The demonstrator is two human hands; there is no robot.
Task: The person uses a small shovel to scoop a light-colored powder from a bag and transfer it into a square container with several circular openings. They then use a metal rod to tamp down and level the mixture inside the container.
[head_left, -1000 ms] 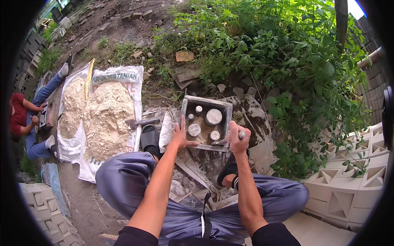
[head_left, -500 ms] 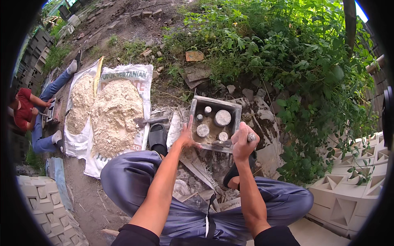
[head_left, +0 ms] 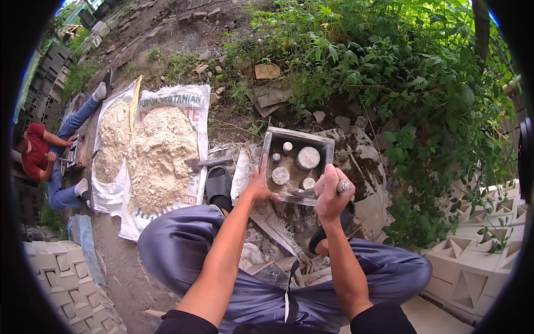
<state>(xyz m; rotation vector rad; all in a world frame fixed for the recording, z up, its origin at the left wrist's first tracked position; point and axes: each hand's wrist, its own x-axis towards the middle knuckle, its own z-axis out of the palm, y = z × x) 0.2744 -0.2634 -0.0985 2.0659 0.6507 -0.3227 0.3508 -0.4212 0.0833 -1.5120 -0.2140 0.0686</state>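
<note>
A square grey box mould [head_left: 328, 146] sits on the ground between my feet. Several round pale cylinders of different sizes stand inside it, the widest cylinder [head_left: 308, 158] toward the right and another cylinder [head_left: 281, 176] toward the near left. My left hand [head_left: 260, 186] lies against the mould's near left corner, its fingers stretched along the left wall and its thumb apart at the near wall. My right hand [head_left: 332, 196] is wrapped round the handle of a small trowel [head_left: 344, 187] at the near right corner. The trowel's blade reaches inside along the near wall, partly hidden by the hand.
Pale sandy powder [head_left: 161, 150] is heaped on a white sack [head_left: 201, 111] at the left, with another trowel [head_left: 208, 162] stuck in its edge. A co-worker in red [head_left: 36, 153] sits farther left. Plants [head_left: 423, 94] grow at the right, above patterned cast blocks [head_left: 467, 267].
The whole view has shifted slightly, so everything sits a little farther right. Both hands keep their places at the mould, and the trowel blade still lies along its near wall.
</note>
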